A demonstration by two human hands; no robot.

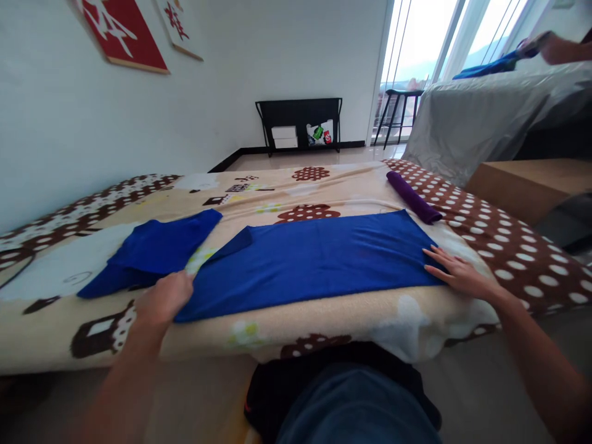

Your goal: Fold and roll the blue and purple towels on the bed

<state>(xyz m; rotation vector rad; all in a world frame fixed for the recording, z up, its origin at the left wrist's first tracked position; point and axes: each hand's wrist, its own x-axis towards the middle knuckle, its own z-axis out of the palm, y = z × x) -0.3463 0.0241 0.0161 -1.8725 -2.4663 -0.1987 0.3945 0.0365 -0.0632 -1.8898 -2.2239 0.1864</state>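
A long blue towel (319,259) lies spread from left to right on the patterned blanket (296,314). One flap at its left end is folded over. My left hand (167,297) is closed at the towel's near left edge, with the fingers wrapped on it. At the other end, my right hand (456,270) rests with fingers spread flat on the towel's right edge. A second blue cloth (160,246) lies crumpled to the left, just beyond my left hand. Past the towel's right end sits a rolled purple towel (413,196).
A black rack (298,111) with a white box (285,137) stands by the far wall. To the right are a plastic-covered piece of furniture (444,117), a wooden box (522,182) and a stool (398,95). Another person's hand (552,48) holds blue cloth at top right.
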